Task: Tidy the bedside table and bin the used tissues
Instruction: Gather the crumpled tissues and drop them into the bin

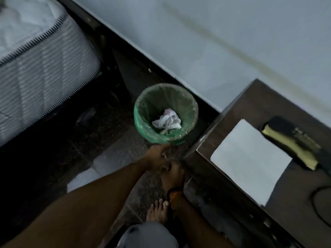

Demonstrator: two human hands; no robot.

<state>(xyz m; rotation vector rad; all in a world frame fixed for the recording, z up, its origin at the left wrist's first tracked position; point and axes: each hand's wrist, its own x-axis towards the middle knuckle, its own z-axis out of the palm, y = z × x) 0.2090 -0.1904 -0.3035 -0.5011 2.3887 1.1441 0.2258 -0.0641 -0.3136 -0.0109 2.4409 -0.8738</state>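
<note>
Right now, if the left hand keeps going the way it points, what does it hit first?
Likely the near rim of the green-lined bin, just beyond the left hand. Height above the rim is unclear, so it might pass over onto the tissues.

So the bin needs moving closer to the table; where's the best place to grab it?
Take the bin by its near rim, coming from above on the person's side. It stands upright with its mouth open, the green liner folds over that edge, and the tissues lie low inside.
</note>
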